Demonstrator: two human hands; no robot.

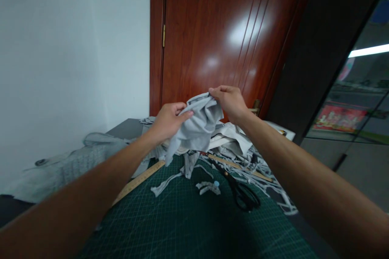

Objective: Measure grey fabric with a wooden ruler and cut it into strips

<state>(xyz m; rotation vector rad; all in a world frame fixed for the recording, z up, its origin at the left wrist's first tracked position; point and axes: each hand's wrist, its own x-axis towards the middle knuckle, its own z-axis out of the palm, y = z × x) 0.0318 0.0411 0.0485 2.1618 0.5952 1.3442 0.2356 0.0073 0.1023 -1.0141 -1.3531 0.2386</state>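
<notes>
A light grey piece of fabric (197, 123) hangs in folds between my two hands, raised above the green cutting mat (182, 226). My left hand (170, 120) pinches its upper left edge between thumb and fingers. At the upper right corner, my right hand (229, 101) grips the same cloth with its fingers closed. Below the hands, black-handled scissors (243, 194) rest on the mat at the right, their blades pointing away from me. Small fabric scraps (209, 187) and a narrow grey strip (167, 184) lie on the mat beneath the cloth.
A wooden ruler (139, 180) lies at the left of the mat, and another wooden ruler (240, 166) is among tangled fabric strips (273, 188) at the right. Crumpled grey cloth (82, 166) is heaped along the wall. A brown door (209, 40) stands behind the table.
</notes>
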